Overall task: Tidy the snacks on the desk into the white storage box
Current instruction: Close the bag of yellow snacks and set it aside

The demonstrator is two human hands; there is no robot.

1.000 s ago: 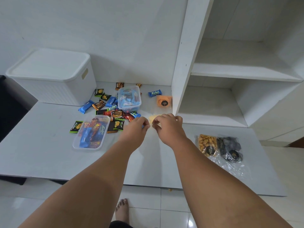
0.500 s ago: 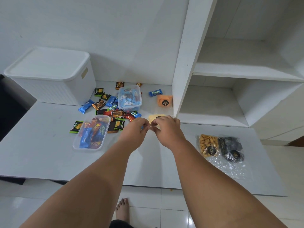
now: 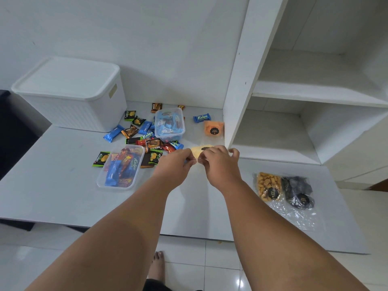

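Comparing with one second back: very little has moved. Left hand [image 3: 175, 163] and right hand [image 3: 219, 165] hang over the same spot of the white desk [image 3: 52, 164]. The small gap between their fingertips has closed, so thumbs and forefingers now meet.

Fingers of both hands are curled. Each pinches what looks like the clear film edge of the pale yellow snack packet with a dark round label [image 3: 200, 149]. The packet lies on the desk at 12 o'clock of the knuckles, partly hidden by them. The film barely shows, so the pinch is read from finger pose. Packet not visibly lifted.

White lidded storage box [image 3: 69, 97] sits at 10 o'clock of the hands, well apart, lid on, unchanged. Between box and hands, loose wrapped snack bars [image 3: 134, 131] lie scattered round two clear plastic tubs [image 3: 169, 122] holding more bars. Orange snack packet [image 3: 213, 128] lies at 12 o'clock beyond the yellow one, beside the white shelf unit [image 3: 239, 80]. Two clear bags of golden and dark snacks [image 3: 268, 185] lie at 4 o'clock of the right hand.

Judgement: the grasp on the yellow packet is only just secured and the task has barely begun. All visible snacks remain on the desk. The lid must come off first, and both hands are occupied, so one will have to let go.
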